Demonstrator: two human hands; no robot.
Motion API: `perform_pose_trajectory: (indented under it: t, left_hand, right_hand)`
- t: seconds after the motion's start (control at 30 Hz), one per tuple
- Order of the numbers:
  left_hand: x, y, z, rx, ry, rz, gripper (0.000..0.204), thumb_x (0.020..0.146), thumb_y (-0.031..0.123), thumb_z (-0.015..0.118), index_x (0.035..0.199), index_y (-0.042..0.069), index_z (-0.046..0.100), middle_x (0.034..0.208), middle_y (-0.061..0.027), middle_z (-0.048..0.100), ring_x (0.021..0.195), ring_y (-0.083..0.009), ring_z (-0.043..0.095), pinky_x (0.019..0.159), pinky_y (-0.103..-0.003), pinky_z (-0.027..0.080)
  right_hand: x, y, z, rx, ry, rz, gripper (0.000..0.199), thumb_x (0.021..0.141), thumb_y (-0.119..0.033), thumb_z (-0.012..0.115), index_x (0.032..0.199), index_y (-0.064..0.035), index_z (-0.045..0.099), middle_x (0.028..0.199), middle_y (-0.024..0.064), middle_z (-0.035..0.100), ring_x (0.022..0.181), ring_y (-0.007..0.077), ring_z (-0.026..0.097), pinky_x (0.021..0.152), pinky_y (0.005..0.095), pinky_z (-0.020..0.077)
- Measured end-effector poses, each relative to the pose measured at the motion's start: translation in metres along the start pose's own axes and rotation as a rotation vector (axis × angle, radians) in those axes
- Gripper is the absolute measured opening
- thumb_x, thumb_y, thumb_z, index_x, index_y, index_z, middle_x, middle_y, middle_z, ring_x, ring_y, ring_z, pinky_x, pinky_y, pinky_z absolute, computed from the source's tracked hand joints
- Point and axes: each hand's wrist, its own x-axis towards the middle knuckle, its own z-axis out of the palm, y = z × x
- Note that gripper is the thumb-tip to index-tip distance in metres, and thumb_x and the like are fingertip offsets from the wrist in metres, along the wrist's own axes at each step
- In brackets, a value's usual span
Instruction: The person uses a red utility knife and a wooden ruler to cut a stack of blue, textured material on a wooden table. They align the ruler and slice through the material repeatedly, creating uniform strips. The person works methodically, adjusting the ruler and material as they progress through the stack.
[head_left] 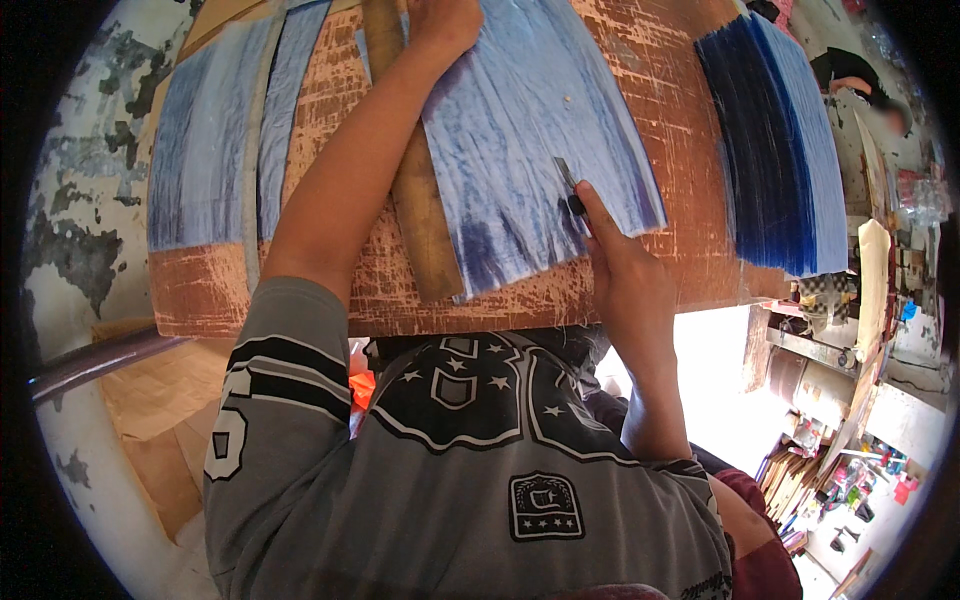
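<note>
My right hand grips a utility knife with a black part near the fingers, its blade pointing away from me. The blade is over a streaked light-blue sheet that lies on the scratched brown board. Along the sheet's left side runs a long flat wooden strip. My left arm reaches across that strip, and my left hand rests at the far end, by the strip and the sheet. The picture's upper edge cuts it off, so its fingers are hidden.
To the left lie more blue streaked sheets with a narrow grey strip across them. A stack of dark and light blue sheets is at the right edge of the board. A person is at the far right, beyond the stack.
</note>
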Motion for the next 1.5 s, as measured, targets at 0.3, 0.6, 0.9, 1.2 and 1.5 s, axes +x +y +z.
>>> perform_pose_trajectory:
  t: [0.3, 0.6, 0.9, 1.2, 1.5]
  left_hand:
    - [0.0, -0.005, 0.004, 0.004, 0.026, 0.009, 0.032, 0.103, 0.024, 0.051, 0.119, 0.0, 0.066, 0.131, -0.024, 0.063, 0.131, -0.0409, 0.053, 0.113, -0.06, 0.037]
    - [0.0, 0.0, -0.002, 0.001, -0.003, -0.008, 0.029, 0.102, 0.022, 0.051, 0.116, 0.001, 0.067, 0.128, -0.0225, 0.065, 0.129, -0.0398, 0.054, 0.11, -0.059, 0.039]
    - [0.002, -0.007, 0.013, -0.002, 0.077, 0.03, 0.029, 0.101, 0.02, 0.051, 0.117, 0.003, 0.067, 0.128, -0.022, 0.065, 0.13, -0.039, 0.054, 0.111, -0.059, 0.039]
    - [0.001, -0.008, 0.009, 0.036, 0.048, 0.021, 0.027, 0.1, 0.019, 0.053, 0.116, 0.002, 0.067, 0.126, -0.022, 0.066, 0.128, -0.0392, 0.055, 0.109, -0.059, 0.041]
    - [0.002, -0.006, 0.01, 0.037, 0.042, 0.006, 0.028, 0.1, 0.019, 0.053, 0.118, 0.002, 0.066, 0.129, -0.0218, 0.065, 0.13, -0.0385, 0.055, 0.11, -0.058, 0.04]
  right_hand:
    - [-0.001, -0.005, -0.005, -0.069, -0.053, 0.002, 0.072, 0.104, -0.009, 0.058, 0.167, -0.0359, 0.033, 0.084, 0.015, 0.07, 0.073, 0.0306, 0.073, 0.066, 0.0484, 0.0561]
    - [-0.009, -0.004, -0.011, -0.083, -0.086, -0.028, 0.081, 0.096, 0.003, 0.057, 0.166, -0.0326, 0.036, 0.083, 0.0175, 0.07, 0.073, 0.0308, 0.072, 0.064, 0.0494, 0.0543]
    - [-0.035, 0.004, -0.017, -0.09, -0.047, -0.044, 0.068, 0.099, -0.005, 0.062, 0.161, -0.0271, 0.046, 0.081, 0.0173, 0.069, 0.071, 0.0356, 0.07, 0.063, 0.0484, 0.0511]
    - [-0.046, 0.006, -0.017, -0.108, -0.059, -0.024, 0.068, 0.099, -0.004, 0.062, 0.16, -0.0272, 0.047, 0.085, 0.0164, 0.07, 0.072, 0.0355, 0.07, 0.063, 0.0488, 0.0519]
    - [-0.05, 0.004, -0.02, -0.086, -0.057, -0.019, 0.064, 0.101, -0.005, 0.061, 0.16, -0.0265, 0.048, 0.089, 0.0167, 0.072, 0.074, 0.0342, 0.072, 0.061, 0.047, 0.0522]
